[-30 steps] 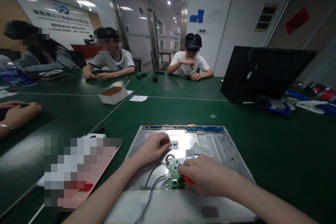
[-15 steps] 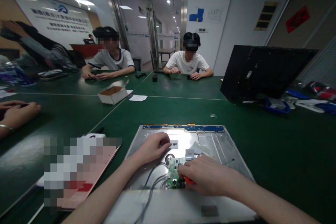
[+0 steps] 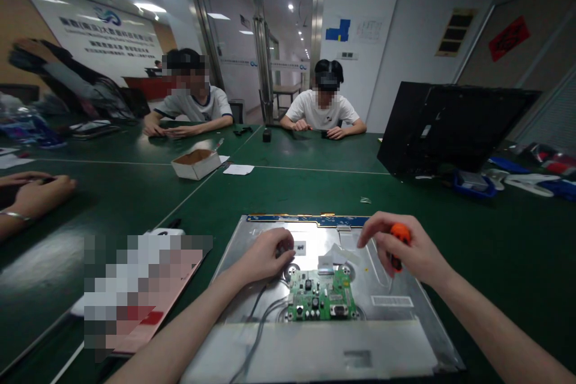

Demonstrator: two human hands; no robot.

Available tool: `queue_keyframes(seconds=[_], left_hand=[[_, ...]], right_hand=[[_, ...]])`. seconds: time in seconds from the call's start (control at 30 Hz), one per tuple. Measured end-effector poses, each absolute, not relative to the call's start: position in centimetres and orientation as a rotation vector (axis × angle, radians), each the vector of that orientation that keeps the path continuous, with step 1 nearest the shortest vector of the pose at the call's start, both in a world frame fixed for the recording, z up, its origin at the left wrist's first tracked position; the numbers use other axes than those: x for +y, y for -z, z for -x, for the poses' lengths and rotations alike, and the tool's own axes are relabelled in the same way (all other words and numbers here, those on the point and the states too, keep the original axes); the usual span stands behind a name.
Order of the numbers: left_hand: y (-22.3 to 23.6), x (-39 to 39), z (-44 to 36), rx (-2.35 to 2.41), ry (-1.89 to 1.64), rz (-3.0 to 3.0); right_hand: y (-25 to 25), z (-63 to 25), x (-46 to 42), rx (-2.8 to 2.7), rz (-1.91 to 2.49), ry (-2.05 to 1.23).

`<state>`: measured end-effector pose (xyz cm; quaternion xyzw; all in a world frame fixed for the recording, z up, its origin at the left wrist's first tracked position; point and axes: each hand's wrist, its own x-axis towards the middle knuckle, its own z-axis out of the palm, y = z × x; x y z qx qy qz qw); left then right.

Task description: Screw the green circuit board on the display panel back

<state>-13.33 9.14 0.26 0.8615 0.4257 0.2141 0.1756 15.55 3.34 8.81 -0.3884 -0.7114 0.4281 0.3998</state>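
Note:
A metal display panel lies on its face in front of me, a green circuit board at its middle. Grey cables run from the board's left side toward me. My right hand is raised over the panel's right part, closed around an orange and black screwdriver whose shaft points down. Above the board's upper left corner, my left hand has its fingers curled together; what they hold, if anything, is hidden. A blue circuit strip lines the panel's far edge.
To the left lies a pink sheet, partly blurred. A small open box and white paper sit farther back. A black monitor casing stands at right beside a blue tray. Another person's hands rest at far left; two people sit opposite.
My right hand has lifted off the circuit board and moved right and up with the screwdriver, uncovering the board. My left hand stays nearly in place.

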Motion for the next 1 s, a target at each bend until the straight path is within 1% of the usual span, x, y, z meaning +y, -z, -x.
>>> queue_keyframes(seconds=[0.07,0.13,0.3,0.43,0.73,0.83,0.93,1.0], left_hand=[[-0.2,9.1,13.1,1.214,-0.603,-2.451],[-0.2,9.1,13.0,1.216,-0.597,-2.464],[-0.1,9.2,12.6,1.221,-0.584,-2.491],[-0.2,9.4,11.7,1.214,-0.578,-2.515],[-0.6,9.7,10.2,1.171,-0.571,-2.519],[-0.6,9.8,10.4,1.149,-0.569,-2.504],[-0.6,9.9,10.6,1.125,-0.571,-2.489],[-0.6,9.9,10.7,1.112,-0.575,-2.479]], right_hand=[[-7.4,-16.8,3.7,-1.551,0.873,-1.329],[-5.5,-17.6,3.8,-1.377,0.942,-1.507],[-0.9,-18.5,3.1,-1.301,1.063,-1.528],[-0.1,-19.0,2.8,-1.307,1.117,-1.506],[-4.5,-18.2,3.5,-1.567,1.211,-1.405],[-6.8,-17.4,4.2,-1.709,1.281,-1.323],[-10.4,-15.9,3.7,-1.883,1.316,-1.129],[-12.7,-14.4,2.1,-2.261,1.361,-0.702]])
